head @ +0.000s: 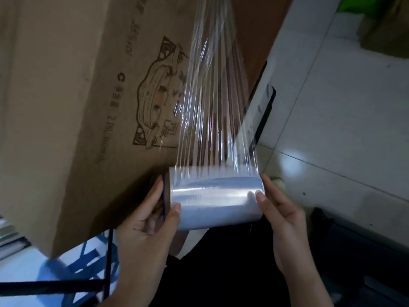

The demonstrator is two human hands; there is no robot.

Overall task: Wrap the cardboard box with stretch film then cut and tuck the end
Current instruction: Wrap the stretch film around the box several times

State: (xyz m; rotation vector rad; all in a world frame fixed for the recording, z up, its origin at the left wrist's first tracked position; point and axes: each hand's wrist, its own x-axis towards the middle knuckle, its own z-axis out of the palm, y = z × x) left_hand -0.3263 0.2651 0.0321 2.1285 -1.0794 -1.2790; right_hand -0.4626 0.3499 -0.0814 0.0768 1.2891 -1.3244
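A large brown cardboard box (73, 111) with a dark printed emblem fills the left and top of the head view. I hold a roll of clear stretch film (215, 197) just below the box's lower edge. My left hand (146, 227) grips the roll's left end, thumb on its face. My right hand (281, 216) holds the right end. A streaked sheet of film (212, 103) runs taut from the roll up along the box's right side and out of the top of the frame.
White tiled floor (345, 134) lies to the right. A white-and-black object (264, 103) stands against the box's right side. A blue plastic stool (73, 260) and a black cord (108, 258) sit at lower left. Dark clothing fills the bottom centre.
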